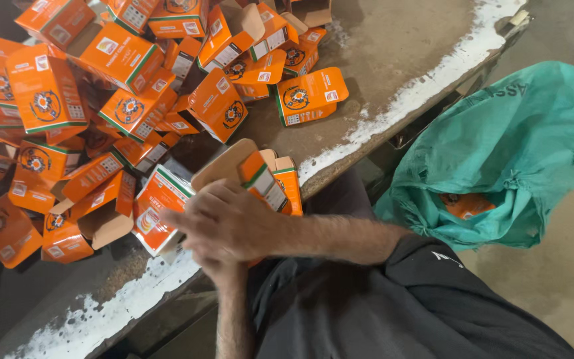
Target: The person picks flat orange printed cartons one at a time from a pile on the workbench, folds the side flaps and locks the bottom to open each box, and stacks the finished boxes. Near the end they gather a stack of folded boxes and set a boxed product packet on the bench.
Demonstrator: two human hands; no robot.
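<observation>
Gripping the open orange carton (167,216) at the surface (393,106) edge, my right hand (230,223) clasps its flap end; my left hand (224,269), mostly hidden beneath, probably steadies it. I keep the flaps square.

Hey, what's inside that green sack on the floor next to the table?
Through the green sack's opening, one orange packet shows, like the small orange boxes heaped on the table. The fabric covers everything deeper inside.
</observation>
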